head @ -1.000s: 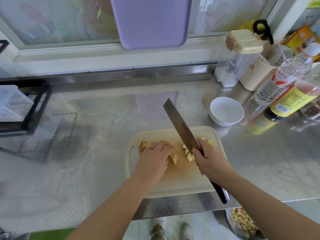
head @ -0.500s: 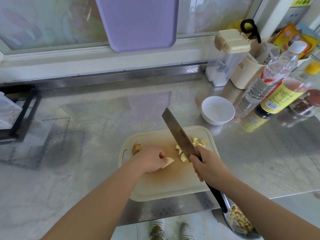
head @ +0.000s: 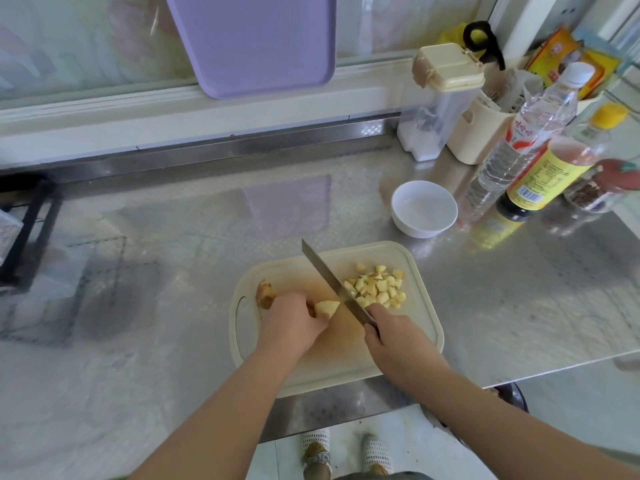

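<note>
Bare bench (head: 156, 216) is lying open left of the cutting board (head: 427, 317). A white bowl (head: 424, 209) is sitting just behind its right corner, bottles (head: 519, 147) are crowding the far right, and a black rack (head: 36, 226) is blocking the left edge.

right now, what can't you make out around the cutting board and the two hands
Head view only:
- Knife handle: hidden inside the right hand.
- Pale wedge: mostly covered by the left hand, so the food cannot be identified.
- Brown lump on the cutting board: partly behind the left hand, too small to identify.
- Bottle label: too small to read.
- Black rack: cut off by the left edge.
</note>
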`<state>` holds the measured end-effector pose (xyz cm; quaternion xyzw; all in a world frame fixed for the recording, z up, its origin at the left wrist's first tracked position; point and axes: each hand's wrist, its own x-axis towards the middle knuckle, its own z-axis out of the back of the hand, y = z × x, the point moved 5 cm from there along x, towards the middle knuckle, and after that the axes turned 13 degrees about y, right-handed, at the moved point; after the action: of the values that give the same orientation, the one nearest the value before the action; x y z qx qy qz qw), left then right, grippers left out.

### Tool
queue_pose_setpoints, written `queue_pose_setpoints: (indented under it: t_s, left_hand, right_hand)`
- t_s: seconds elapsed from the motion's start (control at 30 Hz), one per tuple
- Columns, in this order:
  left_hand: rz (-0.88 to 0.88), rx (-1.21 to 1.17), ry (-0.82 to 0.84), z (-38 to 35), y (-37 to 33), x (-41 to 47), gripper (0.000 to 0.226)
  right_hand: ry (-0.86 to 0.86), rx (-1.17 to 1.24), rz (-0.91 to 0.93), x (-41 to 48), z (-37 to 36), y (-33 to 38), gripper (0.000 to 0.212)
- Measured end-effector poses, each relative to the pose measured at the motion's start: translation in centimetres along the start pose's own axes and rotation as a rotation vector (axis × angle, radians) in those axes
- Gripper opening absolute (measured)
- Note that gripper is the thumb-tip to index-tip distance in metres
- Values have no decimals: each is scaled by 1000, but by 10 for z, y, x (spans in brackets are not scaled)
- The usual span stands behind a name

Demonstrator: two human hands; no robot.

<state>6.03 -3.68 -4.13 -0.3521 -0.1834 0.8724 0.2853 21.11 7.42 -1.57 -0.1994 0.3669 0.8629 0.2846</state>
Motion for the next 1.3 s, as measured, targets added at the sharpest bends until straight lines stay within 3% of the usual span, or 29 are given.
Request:
queue_pose_setpoints:
  t_s: [0.43, 0.8, 1.03, 1.2, 1.3]
  left_hand:
    - [-27, -62, -39, 3, -5, -4, 30]
    - [-27, -44, -20, 3, -7, -5, 26]
    - [0, 29, -3, 0, -1, -10, 31]
    - [-102, -11, 32, -1, 0, -9, 55]
    - [-122, 8, 66, 1, -2, -7, 39]
  right_hand:
    - [36, -104, 10, 4, -13, -5, 17]
    - [127, -228, -85, 24, -17, 12, 13]
    - [25, 111, -83, 29, 0, 9, 19]
    - [6, -15, -48, 17, 7, 3, 20]
    - [24, -57, -46, 13, 7, 2, 20]
